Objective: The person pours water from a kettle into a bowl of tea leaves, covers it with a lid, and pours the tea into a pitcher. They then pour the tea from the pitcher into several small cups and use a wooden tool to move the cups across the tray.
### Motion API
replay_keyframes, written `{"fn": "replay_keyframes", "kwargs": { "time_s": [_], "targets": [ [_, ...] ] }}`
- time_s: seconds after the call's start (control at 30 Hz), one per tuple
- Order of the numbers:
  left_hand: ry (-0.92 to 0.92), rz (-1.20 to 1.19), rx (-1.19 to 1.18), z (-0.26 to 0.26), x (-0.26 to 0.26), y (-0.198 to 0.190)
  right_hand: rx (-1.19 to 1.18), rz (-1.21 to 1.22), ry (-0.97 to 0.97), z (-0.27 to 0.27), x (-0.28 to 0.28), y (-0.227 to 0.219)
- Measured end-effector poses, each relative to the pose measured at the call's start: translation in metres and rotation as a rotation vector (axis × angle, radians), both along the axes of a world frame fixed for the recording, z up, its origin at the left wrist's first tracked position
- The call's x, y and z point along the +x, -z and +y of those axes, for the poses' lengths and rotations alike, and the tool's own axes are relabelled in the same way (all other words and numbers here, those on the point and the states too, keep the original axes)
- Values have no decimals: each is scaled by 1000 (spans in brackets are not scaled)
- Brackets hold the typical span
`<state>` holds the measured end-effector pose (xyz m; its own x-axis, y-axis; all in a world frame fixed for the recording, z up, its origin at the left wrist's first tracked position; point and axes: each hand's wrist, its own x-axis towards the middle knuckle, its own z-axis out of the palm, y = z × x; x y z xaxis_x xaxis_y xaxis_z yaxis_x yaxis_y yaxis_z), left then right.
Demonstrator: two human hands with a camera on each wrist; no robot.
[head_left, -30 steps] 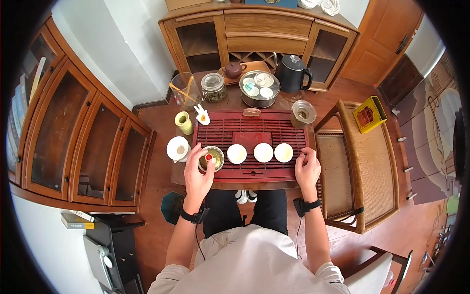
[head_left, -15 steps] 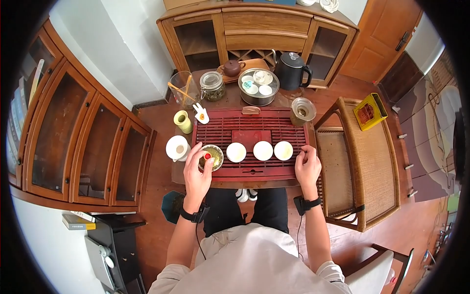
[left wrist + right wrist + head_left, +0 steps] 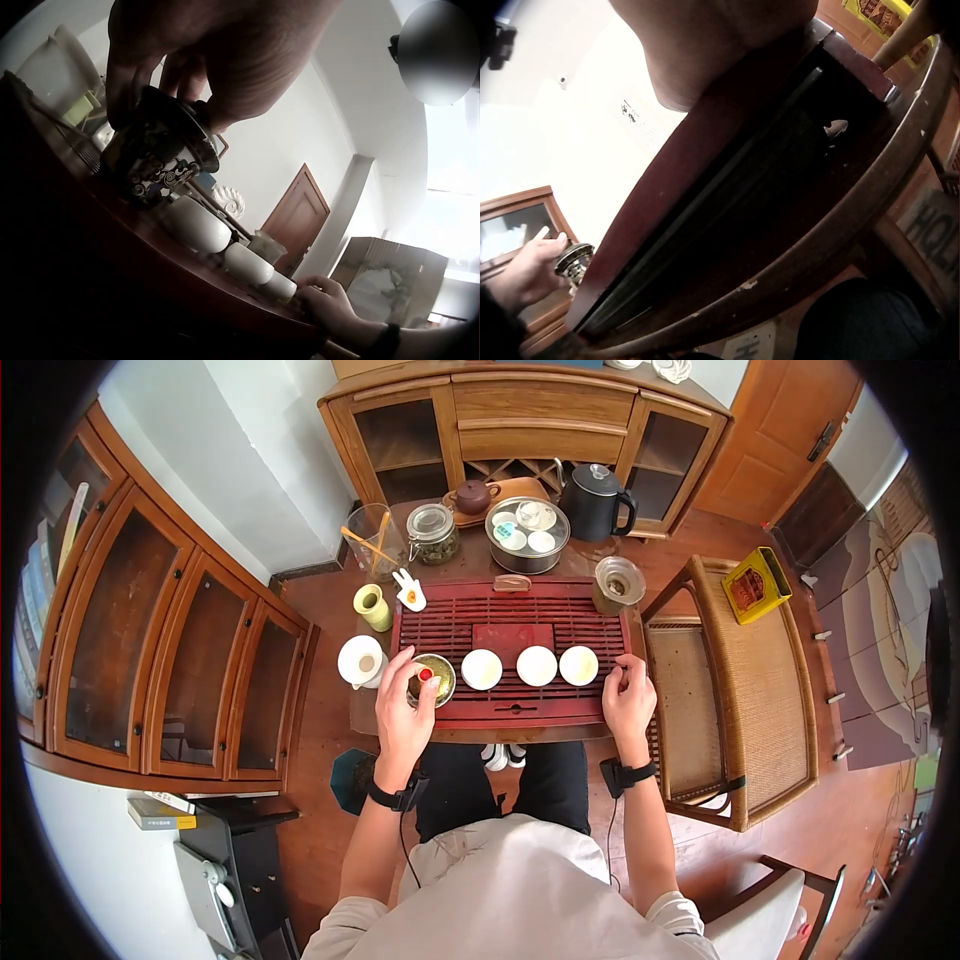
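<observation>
My left hand grips a gaiwan by its flared rim, thumb on one side and fingers on the other. Dark patterned sides with white scrolls show in the left wrist view. From above, its top looks greenish with a red spot in the middle. The gaiwan is at the left front of a red slatted tea tray. Three white cups stand in a row to its right, pale liquid inside. At the tray's right edge my right hand rests with loosely curled fingers, holding nothing.
A white pitcher and a green vase-like holder stand left of the tray. Behind it are a glass jar, a round cup container and a black kettle. A strainer cup sits at the back right.
The head view has shifted very slightly. Both hands, the gaiwan and the cups keep their places on the tray.
</observation>
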<state>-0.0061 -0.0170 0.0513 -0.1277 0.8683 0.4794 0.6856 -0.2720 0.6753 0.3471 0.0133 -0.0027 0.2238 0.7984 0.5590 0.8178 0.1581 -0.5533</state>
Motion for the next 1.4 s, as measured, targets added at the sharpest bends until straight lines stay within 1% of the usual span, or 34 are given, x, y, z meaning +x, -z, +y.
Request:
{"fn": "replay_keyframes", "kwargs": {
  "time_s": [0.23,0.3,0.7,1.1,1.4],
  "targets": [
    [-10,14,11,-2,-3,4,-20,6,4,1,0,2],
    [-22,52,24,-1,-4,5,-17,4,4,0,0,1],
    [-50,33,4,-3,-3,0,-6,3,6,1,1,4],
    [-48,61,20,-4,-2,10,1,-10,3,0,0,2],
    [-54,50,31,-2,-2,6,-4,-8,3,0,0,3]
  ]
}}
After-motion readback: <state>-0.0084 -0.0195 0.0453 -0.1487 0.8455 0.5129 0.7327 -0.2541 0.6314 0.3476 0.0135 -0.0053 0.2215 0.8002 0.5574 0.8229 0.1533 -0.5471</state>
